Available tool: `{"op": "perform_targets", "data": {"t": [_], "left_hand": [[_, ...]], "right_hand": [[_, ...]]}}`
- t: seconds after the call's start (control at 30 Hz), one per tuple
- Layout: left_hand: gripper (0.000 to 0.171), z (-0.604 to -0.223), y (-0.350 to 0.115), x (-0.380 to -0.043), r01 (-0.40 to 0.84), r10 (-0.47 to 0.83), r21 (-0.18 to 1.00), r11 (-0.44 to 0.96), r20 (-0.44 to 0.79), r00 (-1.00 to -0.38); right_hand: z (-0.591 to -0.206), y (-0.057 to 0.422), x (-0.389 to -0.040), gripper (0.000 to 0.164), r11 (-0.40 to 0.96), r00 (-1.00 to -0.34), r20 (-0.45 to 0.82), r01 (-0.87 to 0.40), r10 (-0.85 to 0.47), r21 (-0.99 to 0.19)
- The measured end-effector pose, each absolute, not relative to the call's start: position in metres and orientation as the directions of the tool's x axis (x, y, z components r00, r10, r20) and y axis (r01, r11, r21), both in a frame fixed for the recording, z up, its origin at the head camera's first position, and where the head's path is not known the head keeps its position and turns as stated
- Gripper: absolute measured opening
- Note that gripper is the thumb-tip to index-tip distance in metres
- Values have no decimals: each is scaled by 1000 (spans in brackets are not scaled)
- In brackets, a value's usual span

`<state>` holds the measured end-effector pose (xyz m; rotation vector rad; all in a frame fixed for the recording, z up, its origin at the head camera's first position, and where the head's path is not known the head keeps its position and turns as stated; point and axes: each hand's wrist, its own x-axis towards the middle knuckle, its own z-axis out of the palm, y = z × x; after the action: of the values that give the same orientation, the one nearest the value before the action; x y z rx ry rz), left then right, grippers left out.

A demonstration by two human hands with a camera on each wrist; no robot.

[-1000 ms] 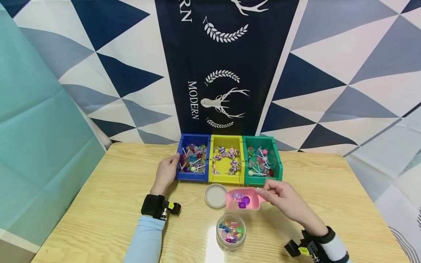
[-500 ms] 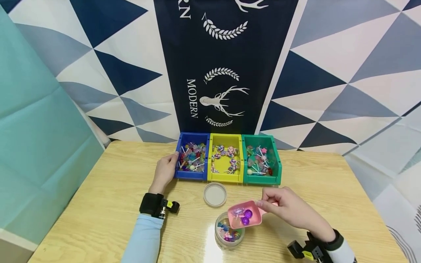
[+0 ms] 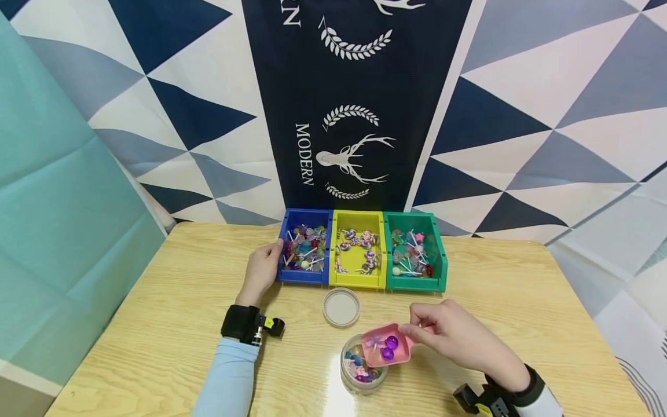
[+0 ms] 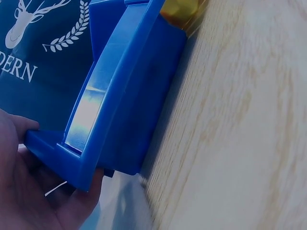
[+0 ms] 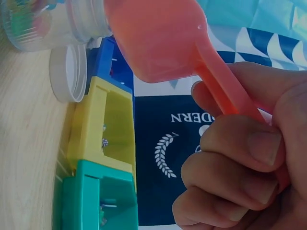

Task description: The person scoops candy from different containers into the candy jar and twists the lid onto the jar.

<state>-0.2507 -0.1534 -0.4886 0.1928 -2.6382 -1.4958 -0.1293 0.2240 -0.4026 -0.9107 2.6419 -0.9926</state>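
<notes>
A pink scoop [image 3: 403, 351] carries two purple balls [image 3: 389, 347] and a few pale clear pieces. My right hand [image 3: 458, 336] grips its handle, fingers curled round it in the right wrist view [image 5: 230, 172]. The scoop's front part hangs over the mouth of a clear jar [image 3: 346, 379], which holds colourful candy-like pieces. At the left, my left hand [image 3: 260, 271] grips the side wall of the blue bin [image 3: 304, 278], thumb on one face and fingers on the other in the left wrist view [image 4: 62, 196]. Mixed colourful pieces and white sticks lie in that bin.
A yellow bin [image 3: 358, 281] with swirl lollipops and a green bin [image 3: 417, 285] with mixed candies adjoin the blue one, against the patterned backdrop [image 3: 354, 75]. A round lid [image 3: 341, 307] lies on the wooden table [image 3: 172, 324] between bins and jar.
My right hand has brought the scoop down towards me, from beside the lid to over the jar's mouth, tilting it on the way. The left hand stays on the blue bin.
</notes>
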Motion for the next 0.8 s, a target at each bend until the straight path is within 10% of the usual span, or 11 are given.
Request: {"op": "perform_targets", "data": {"t": [0.8], "left_hand": [[56,-486,-152,-249,-68,-165,857,511,21,-986]], "right_hand": [[-398,224,-126,28,611,-795,29,-488,-606,-623]]}}
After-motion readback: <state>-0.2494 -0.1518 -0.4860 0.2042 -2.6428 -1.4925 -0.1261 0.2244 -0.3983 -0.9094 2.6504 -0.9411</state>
